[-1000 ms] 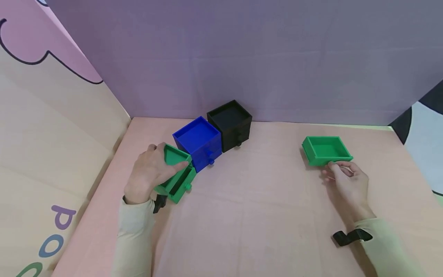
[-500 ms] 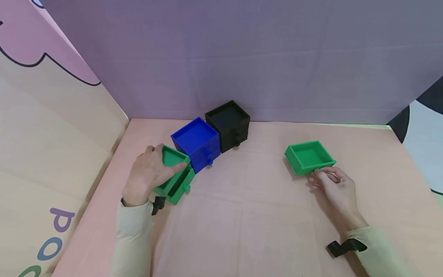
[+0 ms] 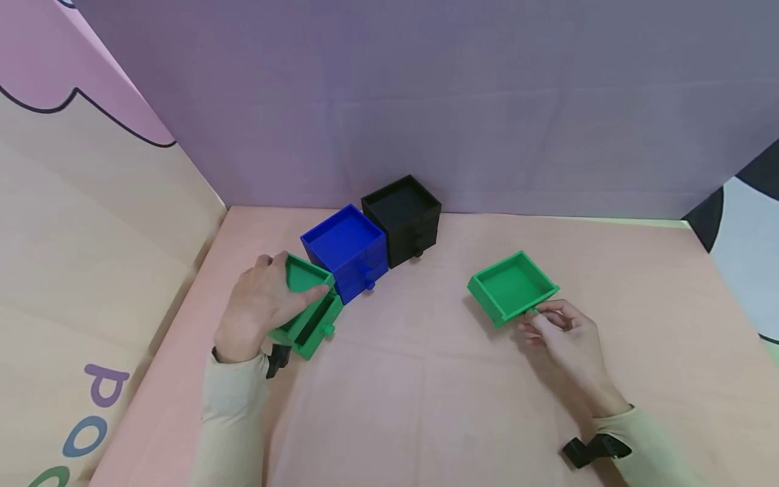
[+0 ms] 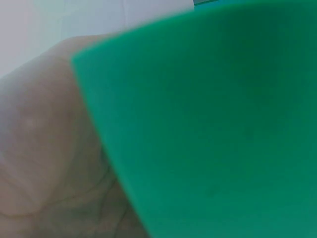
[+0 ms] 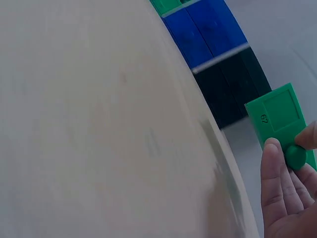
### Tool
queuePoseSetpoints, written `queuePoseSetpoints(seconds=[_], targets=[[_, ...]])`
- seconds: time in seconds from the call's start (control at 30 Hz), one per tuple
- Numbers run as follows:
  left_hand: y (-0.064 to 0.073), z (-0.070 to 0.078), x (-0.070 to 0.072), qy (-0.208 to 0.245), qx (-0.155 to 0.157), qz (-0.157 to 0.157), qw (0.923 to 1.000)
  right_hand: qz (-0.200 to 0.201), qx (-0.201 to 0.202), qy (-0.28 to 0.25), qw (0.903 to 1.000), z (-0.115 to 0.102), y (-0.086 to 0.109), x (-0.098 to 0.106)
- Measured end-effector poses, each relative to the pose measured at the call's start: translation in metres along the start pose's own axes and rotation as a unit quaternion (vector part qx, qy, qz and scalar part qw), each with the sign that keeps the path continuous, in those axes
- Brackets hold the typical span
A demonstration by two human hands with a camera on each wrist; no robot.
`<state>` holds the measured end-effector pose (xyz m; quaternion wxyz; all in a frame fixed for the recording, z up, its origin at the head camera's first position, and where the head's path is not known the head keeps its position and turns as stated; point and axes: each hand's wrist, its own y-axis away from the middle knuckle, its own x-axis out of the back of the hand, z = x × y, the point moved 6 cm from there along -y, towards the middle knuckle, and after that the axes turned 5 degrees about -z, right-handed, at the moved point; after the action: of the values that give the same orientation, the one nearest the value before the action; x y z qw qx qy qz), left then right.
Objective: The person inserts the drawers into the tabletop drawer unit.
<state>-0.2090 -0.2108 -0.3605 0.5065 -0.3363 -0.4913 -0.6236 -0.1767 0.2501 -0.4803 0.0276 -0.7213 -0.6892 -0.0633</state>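
My left hand grips a small green drawer cabinet, thumb over its top edge and the other fingers hidden on the far side. A lower drawer with a round knob juts from the cabinet's front. In the left wrist view a blurred green wall fills most of the frame, against the palm. Over on the right, my right hand holds a loose green drawer, tilted and with nothing in it. Thumb and fingers pinch its round knob, seen in the right wrist view, where the drawer front bears a small number.
Touching the green cabinet is a blue drawer cabinet, and a black one stands beyond it, forming a slanted row. A grey-purple wall rises behind the pink tabletop. A printed panel borders the left side.
My right hand has carried the green drawer leftward and slightly nearer, turning it a little. The left hand and the cabinets have stayed in place.
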Motion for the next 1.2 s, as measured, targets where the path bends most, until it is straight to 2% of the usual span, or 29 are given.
queuePoseSetpoints(seconds=[0.1, 0.2, 0.5, 0.83, 1.2], targets=[[-0.001, 0.002, 0.001, -0.004, -0.003, 0.001, 1.0000, -0.016, 0.010, -0.020, 0.9996, -0.004, 0.005, -0.012], [-0.001, 0.003, 0.001, -0.003, -0.002, -0.001, 1.0000, -0.031, 0.013, -0.013, 0.9994, -0.008, 0.009, -0.023], [0.000, -0.001, -0.001, 0.004, 0.009, -0.008, 0.9999, -0.065, -0.002, 0.014, 0.9978, -0.012, 0.011, -0.051], [-0.001, -0.004, 0.000, 0.009, 0.009, -0.002, 0.9999, -0.108, -0.020, 0.006, 0.9940, -0.014, 0.012, -0.083], [-0.002, -0.003, 0.000, 0.004, 0.007, 0.000, 1.0000, -0.135, -0.033, -0.002, 0.9903, -0.016, 0.013, -0.122]])
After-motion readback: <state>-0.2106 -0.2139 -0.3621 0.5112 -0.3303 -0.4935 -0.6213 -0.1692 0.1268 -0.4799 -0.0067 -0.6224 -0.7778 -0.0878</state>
